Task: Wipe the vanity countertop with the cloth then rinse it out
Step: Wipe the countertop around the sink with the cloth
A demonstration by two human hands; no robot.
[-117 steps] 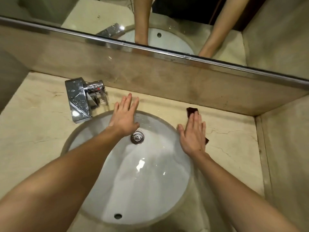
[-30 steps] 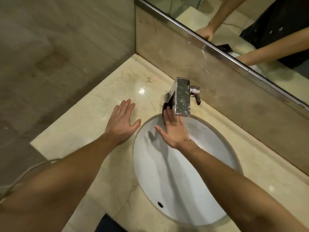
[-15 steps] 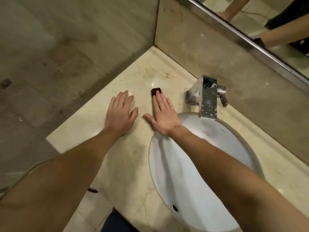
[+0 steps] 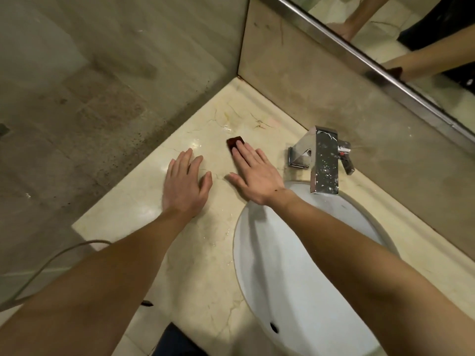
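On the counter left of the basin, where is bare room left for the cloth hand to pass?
Bare countertop runs from the cloth to the back corner, and between left hand and the wall-side edge. Tight: the gap between left hand and right hand, and between right hand and faucet.

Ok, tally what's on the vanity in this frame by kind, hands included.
Hands: 2, left hand flat on the countertop, right hand pressing the cloth
Cloths: 1, dark cloth
Faucets: 1, chrome faucet
Sinks: 1, white sink
Total: 5
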